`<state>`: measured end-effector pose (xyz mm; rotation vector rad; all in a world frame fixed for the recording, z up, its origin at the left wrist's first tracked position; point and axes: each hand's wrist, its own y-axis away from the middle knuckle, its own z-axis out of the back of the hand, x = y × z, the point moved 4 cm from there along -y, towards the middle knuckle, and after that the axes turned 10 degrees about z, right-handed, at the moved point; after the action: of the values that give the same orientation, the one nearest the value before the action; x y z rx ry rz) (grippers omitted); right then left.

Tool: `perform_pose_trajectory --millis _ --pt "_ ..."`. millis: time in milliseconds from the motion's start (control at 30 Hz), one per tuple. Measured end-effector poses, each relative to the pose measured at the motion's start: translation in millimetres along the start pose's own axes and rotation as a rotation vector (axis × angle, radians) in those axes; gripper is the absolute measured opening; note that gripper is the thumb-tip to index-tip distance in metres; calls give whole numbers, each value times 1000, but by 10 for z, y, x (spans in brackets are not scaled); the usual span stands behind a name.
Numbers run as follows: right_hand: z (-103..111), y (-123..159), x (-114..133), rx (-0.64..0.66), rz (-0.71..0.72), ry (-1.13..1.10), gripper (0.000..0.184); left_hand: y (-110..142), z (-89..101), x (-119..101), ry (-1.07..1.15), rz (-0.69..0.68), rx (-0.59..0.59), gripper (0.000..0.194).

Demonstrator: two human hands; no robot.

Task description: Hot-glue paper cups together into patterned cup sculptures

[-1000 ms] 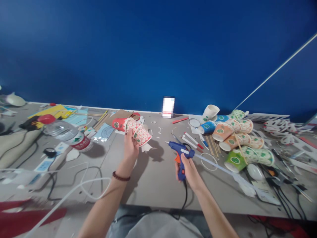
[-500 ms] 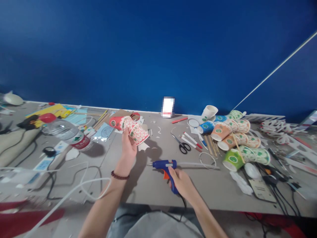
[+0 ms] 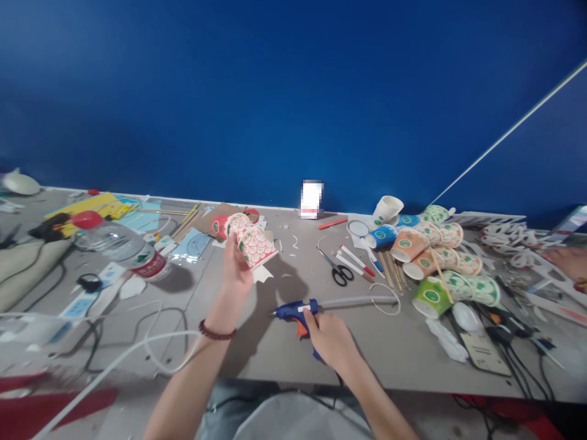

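My left hand is closed around a string of joined paper cups, raised over the table. These cups are red and white with a scale pattern, and a solid red cup sits at the far end. A torn white paper piece shows just below them. In my right hand is a blue hot glue gun with an orange trigger. Its nozzle points left, below the cups and apart from them. A clear glue stick sticks out of its back.
Several joined cups in blue, orange and green lie to the right. Scissors, markers and wooden sticks are nearer the middle. A water bottle and power strip stand left. Another person's hand shows at the right edge.
The glue gun has shifted slightly left, its nozzle tipping lower. The cups in my left hand have turned a little. Another person's hand has come in at the right edge.
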<state>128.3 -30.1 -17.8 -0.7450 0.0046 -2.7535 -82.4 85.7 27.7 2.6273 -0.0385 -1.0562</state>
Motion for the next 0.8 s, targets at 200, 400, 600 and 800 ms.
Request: perform_pose_trajectory --millis 200,400,600,800 --pt "17 -99 68 308 -186 105 54 8 -112 -61 64 165 -19 33" --pt "67 -109 120 373 -132 175 53 -156 -5 -40 10 67 39 26" --pt "355 -274 123 370 -40 161 44 -214 144 58 -71 140 50 39" --pt "424 -909 75 233 204 -123 19 -304 248 64 -75 15 23 33"
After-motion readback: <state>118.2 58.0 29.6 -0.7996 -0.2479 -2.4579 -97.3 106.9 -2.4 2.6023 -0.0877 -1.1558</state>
